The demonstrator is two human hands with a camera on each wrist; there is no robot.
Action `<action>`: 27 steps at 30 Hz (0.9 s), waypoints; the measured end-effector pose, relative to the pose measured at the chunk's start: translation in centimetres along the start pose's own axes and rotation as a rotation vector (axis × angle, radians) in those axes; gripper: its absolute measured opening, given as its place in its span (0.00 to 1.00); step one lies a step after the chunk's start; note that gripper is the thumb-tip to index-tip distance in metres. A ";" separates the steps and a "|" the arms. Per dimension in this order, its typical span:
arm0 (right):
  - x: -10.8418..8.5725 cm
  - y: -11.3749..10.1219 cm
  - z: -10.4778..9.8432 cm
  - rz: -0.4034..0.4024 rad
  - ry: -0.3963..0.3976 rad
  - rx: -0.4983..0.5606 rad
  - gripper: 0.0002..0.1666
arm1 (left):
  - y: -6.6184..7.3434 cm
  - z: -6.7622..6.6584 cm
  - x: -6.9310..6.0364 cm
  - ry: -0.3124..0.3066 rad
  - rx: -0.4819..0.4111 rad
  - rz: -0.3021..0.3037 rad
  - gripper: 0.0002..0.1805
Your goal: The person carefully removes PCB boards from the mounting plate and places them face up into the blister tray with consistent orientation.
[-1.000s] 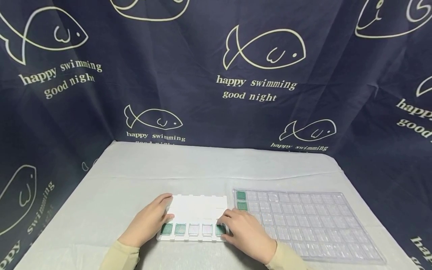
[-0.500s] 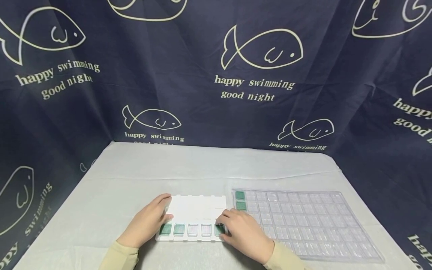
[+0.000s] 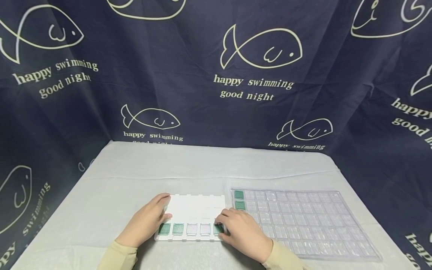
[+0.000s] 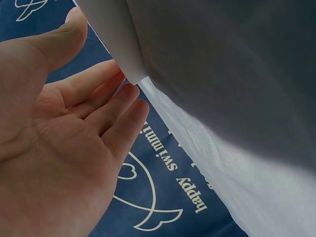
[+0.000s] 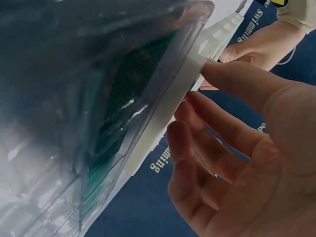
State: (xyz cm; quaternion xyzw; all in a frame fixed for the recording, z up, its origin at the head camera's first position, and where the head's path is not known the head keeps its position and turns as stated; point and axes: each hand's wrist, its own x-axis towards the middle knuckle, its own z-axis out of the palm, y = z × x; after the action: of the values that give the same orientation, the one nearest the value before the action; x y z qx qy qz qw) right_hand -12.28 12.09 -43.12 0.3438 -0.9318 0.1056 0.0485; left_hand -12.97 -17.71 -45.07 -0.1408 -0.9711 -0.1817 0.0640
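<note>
A white slotted plate (image 3: 194, 207) lies on the table with a row of small square slots along its near side. Two small green circuit boards sit in its left slots; one is the second board (image 3: 178, 228). Another green circuit board (image 3: 217, 229), partly covered, is in the rightmost slot. My right hand (image 3: 243, 233) pinches that board between thumb and fingers, at the plate's right end. My left hand (image 3: 146, 221) rests against the plate's left edge, thumb on top and fingers rather straight. In the left wrist view those fingertips touch the plate's corner (image 4: 129, 69).
A clear compartment tray (image 3: 303, 221) lies just right of the plate, partly behind my right hand. Two green boards (image 3: 239, 195) fill compartments at its far left. A pale cloth (image 3: 216, 165) covers the table; a dark fish-print curtain (image 3: 202, 75) hangs around it.
The view has shifted slightly, so everything sits a little further left. Both hands keep their places on the plate and the right-end board.
</note>
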 end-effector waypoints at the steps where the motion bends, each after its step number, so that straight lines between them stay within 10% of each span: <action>1: 0.0 0.0 0.0 -0.002 0.002 0.000 0.15 | 0.0 0.0 0.0 0.000 -0.001 -0.001 0.32; 27: 0.0 0.1 -0.3 -0.014 0.036 -0.007 0.15 | 0.0 0.0 0.0 0.004 -0.003 0.008 0.32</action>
State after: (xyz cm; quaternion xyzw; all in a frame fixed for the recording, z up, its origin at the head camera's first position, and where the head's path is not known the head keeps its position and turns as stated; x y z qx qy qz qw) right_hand -12.28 12.22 -42.85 0.3481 -0.9288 0.1082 0.0671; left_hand -12.93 -17.73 -45.07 -0.1444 -0.9702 -0.1830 0.0666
